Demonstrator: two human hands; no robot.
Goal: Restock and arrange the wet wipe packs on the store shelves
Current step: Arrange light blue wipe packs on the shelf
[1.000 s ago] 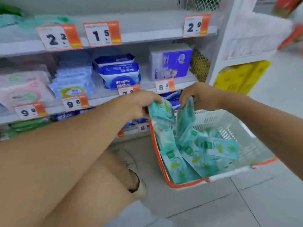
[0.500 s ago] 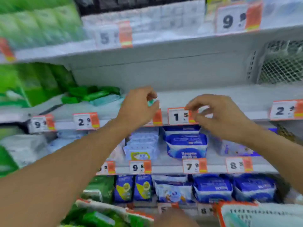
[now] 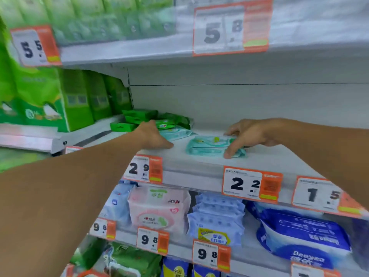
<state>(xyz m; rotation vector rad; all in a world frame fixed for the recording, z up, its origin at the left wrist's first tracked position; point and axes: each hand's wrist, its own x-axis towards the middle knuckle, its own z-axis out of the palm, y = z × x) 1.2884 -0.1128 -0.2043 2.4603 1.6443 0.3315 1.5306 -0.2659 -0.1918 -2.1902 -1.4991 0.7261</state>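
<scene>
A teal wet wipe pack [image 3: 207, 147] lies flat on the white middle shelf [image 3: 199, 163]. My right hand [image 3: 251, 134] grips it, thumb along its front edge and fingers over its back edge. A second teal pack [image 3: 176, 133] lies to the left, next to a low pile of green packs [image 3: 139, 116]. My left hand [image 3: 153, 136] rests on the near end of that second pack. Its thumb lies flat on the shelf and its fingertips are hidden behind the hand.
Tall green boxes [image 3: 75, 100] stand at the shelf's left. Orange price tags [image 3: 251, 184] line the shelf edge. The shelf below holds a pink pack [image 3: 157, 208], pale blue packs [image 3: 217, 214] and a dark blue pack [image 3: 303, 236]. Another shelf [image 3: 129, 50] runs overhead.
Both hands lifted teal packs out of the basket, rose past the price tags and now have them down on the middle shelf. The view has tilted up; the basket is out of sight.
</scene>
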